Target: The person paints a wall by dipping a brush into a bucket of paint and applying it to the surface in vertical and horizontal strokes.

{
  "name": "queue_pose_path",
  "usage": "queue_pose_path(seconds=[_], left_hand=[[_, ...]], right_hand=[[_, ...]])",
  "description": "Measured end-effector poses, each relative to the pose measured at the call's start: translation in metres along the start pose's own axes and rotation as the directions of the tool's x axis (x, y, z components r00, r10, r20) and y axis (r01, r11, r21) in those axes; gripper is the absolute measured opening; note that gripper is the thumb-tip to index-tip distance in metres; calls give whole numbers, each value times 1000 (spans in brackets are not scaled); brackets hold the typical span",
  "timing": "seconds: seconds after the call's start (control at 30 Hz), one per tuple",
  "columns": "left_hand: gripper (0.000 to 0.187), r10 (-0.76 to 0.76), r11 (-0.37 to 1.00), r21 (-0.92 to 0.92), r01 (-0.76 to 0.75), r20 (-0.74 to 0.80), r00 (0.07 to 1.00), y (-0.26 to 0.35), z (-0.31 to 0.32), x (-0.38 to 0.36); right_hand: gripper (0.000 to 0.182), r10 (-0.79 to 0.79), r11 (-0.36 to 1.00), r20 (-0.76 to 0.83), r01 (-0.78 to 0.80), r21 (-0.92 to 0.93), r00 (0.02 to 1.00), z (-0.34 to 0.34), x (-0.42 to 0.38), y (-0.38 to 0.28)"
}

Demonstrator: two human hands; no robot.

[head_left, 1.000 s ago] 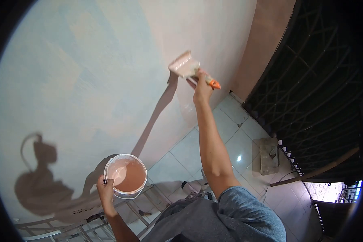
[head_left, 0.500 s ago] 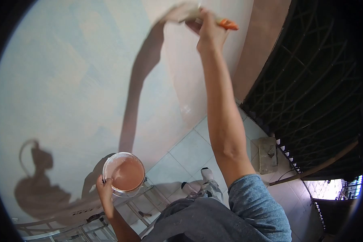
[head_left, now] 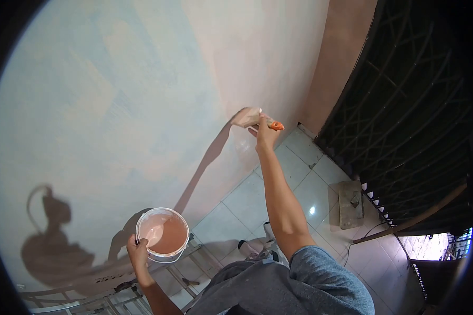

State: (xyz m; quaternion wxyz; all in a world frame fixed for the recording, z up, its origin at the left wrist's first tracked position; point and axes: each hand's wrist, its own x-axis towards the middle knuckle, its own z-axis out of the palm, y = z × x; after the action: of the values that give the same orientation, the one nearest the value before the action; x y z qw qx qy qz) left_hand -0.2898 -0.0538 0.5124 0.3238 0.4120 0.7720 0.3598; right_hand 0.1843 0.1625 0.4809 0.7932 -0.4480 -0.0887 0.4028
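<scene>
My right hand (head_left: 267,132) is closed round the handle of a wide paintbrush (head_left: 247,117) with an orange handle end. Its bristles lie against the wall (head_left: 142,94), where pink paint borders a patchy pale blue area. Low at the left, my left hand (head_left: 137,252) grips the rim of a white bucket (head_left: 183,254), thumb over the edge. Pinkish-brown paint (head_left: 168,236) fills part of it, and the wire handle hangs down at the front.
Below the bucket stands a metal ladder (head_left: 173,273). Pale tiles (head_left: 242,202) cover the floor. A grey block (head_left: 350,205) lies near a dark folding gate (head_left: 404,121) at the right, with a wooden pole (head_left: 415,215) leaning across. Shadows fall on the wall.
My right hand and the paintbrush have moved down the wall from the top to about mid-height. The bucket in my left hand has shifted slightly downward and tilted a little.
</scene>
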Motion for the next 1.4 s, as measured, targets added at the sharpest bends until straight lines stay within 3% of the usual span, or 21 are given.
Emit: queue_pose_path(seconds=[0.03, 0.13, 0.2, 0.27, 0.33, 0.4, 0.5, 0.53, 0.67, 0.8, 0.9, 1.03, 1.1, 1.23, 1.3, 1.4], left_hand=[[22, 3, 1000, 0, -3, 0, 1000, 2, -1, -2], [23, 8, 1000, -22, -8, -5, 1000, 3, 2, -4], [23, 71, 997, -9, -71, -23, 997, -3, 2, -4], [23, 88, 996, -13, -88, -38, 995, -10, 0, -2], [23, 104, 994, -12, -105, -44, 994, -7, 3, -5], [21, 46, 997, -56, -49, -58, 997, 4, 6, -13], [20, 120, 989, -88, -122, -31, 992, -3, 7, -10], [20, 121, 989, -88, -123, -30, 992, -4, 5, -9], [18, 34, 999, -31, -34, -23, 999, 3, 6, -11], [16, 31, 998, -50, -34, -49, 998, -18, 8, 2], [16, 65, 998, -6, -66, -64, 996, -12, 8, 2], [16, -2, 1000, -13, 1, -68, 998, -14, 10, 5], [15, 211, 977, 42, -208, -116, 971, -48, 6, 23], [15, 51, 995, -86, -60, -109, 993, 6, 16, -19], [12, 59, 993, -100, -67, -82, 995, 14, 19, -26], [8, 84, 983, -156, -101, -109, 990, -4, 26, -20]], right_hand=[[26, 0, 997, -27, -2, -80, 1000, 0, -6, -3], [29, -92, 994, -106, 86, -63, 990, 39, -2, -20], [37, -301, 950, 19, 302, -82, 953, 77, 14, -45], [39, -444, 895, 73, 437, 92, 893, 122, 6, -102], [29, -493, 831, 101, 432, 351, 864, 157, -3, -164], [30, -477, 830, 306, 308, 465, 824, 169, -25, -216], [36, -568, 793, 325, 397, 463, 756, 172, -28, -231], [36, -569, 792, 324, 397, 464, 756, 167, -23, -223], [35, -312, 926, 324, 211, 312, 893, 106, 4, -115], [34, -10, 996, 62, 5, 92, 998, 3, 6, -5], [34, 56, 996, -46, -59, -65, 997, -35, 10, 19], [28, -2, 996, -87, -6, -85, 996, -35, 42, 3], [28, -143, 989, -147, 148, 19, 979, -16, 70, -22], [31, -379, 901, 81, 348, 258, 922, 36, 89, -129], [32, -412, 855, 164, 317, 411, 896, 63, 95, -177], [34, -446, 841, 246, 310, 443, 860, 83, 107, -206]])
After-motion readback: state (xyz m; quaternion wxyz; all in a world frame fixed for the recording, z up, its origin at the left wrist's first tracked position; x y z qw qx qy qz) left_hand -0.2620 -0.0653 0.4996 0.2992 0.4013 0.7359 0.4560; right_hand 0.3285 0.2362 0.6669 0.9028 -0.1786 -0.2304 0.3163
